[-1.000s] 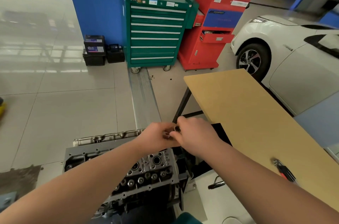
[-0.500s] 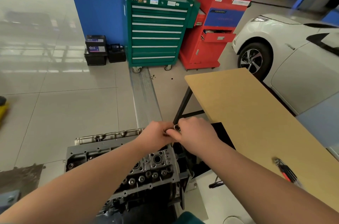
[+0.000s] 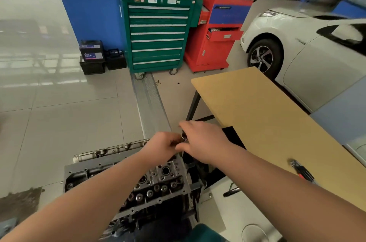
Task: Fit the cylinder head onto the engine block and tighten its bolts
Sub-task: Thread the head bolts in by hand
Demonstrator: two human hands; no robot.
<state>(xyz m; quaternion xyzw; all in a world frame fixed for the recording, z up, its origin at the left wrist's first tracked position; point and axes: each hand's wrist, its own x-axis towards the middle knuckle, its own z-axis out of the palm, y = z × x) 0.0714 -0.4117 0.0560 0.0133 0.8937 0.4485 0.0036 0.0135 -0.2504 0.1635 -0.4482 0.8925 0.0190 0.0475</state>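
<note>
The grey cylinder head point(image 3: 158, 182) sits on the engine block point(image 3: 83, 174) low in the head view, its valve pockets and bolt holes facing up. Above its far end my left hand point(image 3: 162, 145) and my right hand point(image 3: 200, 140) meet, fingers pinched together on a small metal socket point(image 3: 184, 135). Only the socket's round end shows between the fingertips. My forearms hide much of the head's near side.
A tan tabletop point(image 3: 267, 123) stretches along the right, with a red-and-black hand tool point(image 3: 303, 170) near its front. Behind stand a green tool cabinet point(image 3: 156, 33), a red tool cart point(image 3: 219, 30), car batteries point(image 3: 93, 55) and a white car point(image 3: 307, 49).
Both hands stay pinched on the small metal part; my right hand's fingers have shifted slightly over it. The view has moved a little.
</note>
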